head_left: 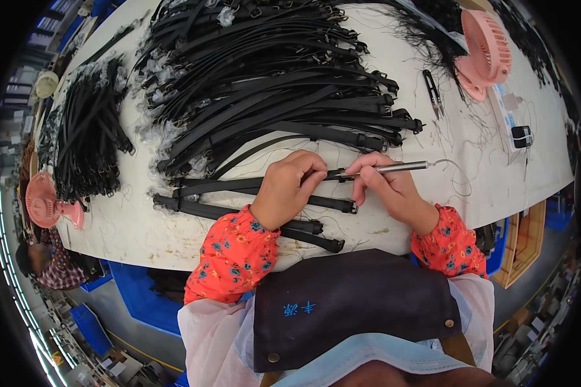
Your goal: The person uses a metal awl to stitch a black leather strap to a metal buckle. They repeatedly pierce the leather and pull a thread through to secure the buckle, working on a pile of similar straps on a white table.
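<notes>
My left hand (289, 182), fingers closed, pinches a black buckled strap (332, 175) over the white table (381, 238). My right hand (388, 190) grips a slim silver cylindrical tool (403, 166) with a thin cord looping from its end; its tip is at that strap, just right of my left fingers. More black straps with metal buckles (327, 204) lie beneath and just below both hands. Above them is a big pile of black straps (271, 97), with crumpled clear plastic at the left ends. Whether the tool touches the strap is too small to tell.
A second strap bundle (87, 129) lies left. Pink fans (43, 200) (481, 48) stand at both sides. Black snips (432, 93), a power strip (502, 113) and loose threads are at right. A blue bin (135, 297), a wooden crate (523, 248) and another person (55, 264) are beside the table.
</notes>
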`<action>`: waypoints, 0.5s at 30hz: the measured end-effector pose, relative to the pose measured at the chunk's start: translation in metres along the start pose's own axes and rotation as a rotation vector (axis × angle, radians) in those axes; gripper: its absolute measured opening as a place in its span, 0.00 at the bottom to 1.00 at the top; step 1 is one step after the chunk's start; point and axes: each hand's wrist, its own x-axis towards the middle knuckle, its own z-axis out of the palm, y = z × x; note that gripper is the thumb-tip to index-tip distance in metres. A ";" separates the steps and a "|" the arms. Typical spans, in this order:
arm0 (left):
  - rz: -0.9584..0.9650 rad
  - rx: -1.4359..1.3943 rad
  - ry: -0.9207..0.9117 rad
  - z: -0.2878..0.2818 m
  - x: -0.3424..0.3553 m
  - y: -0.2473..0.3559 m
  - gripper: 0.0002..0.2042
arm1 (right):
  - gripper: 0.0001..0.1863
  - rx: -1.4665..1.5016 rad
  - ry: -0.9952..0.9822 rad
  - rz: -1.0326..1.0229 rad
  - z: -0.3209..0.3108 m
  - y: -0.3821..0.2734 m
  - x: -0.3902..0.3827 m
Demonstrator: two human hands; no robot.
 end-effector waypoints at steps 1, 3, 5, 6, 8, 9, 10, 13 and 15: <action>-0.018 -0.021 -0.017 -0.001 0.000 0.002 0.06 | 0.16 -0.006 0.012 0.003 0.001 -0.001 -0.001; -0.053 -0.063 -0.051 -0.003 -0.001 0.006 0.06 | 0.16 -0.012 0.069 -0.021 0.003 -0.002 -0.001; -0.017 -0.025 -0.055 0.000 -0.001 0.011 0.06 | 0.16 -0.015 0.160 -0.074 0.005 -0.002 0.000; 0.000 -0.004 -0.055 0.002 -0.001 0.013 0.06 | 0.16 -0.007 0.160 -0.112 0.004 -0.001 0.001; 0.097 0.036 -0.018 0.008 -0.003 0.003 0.05 | 0.16 0.007 0.162 -0.186 0.001 0.003 0.004; 0.146 0.057 0.000 0.010 -0.003 0.000 0.05 | 0.16 0.008 0.149 -0.174 0.001 0.003 0.004; 0.141 0.053 0.007 0.010 -0.003 -0.002 0.05 | 0.16 0.010 0.136 -0.161 0.001 0.003 0.004; 0.076 0.020 -0.004 0.004 -0.002 -0.002 0.05 | 0.16 -0.011 0.071 -0.033 0.003 -0.005 0.001; -0.039 -0.026 -0.048 -0.003 -0.001 0.000 0.04 | 0.16 -0.042 0.030 0.025 0.004 -0.006 0.000</action>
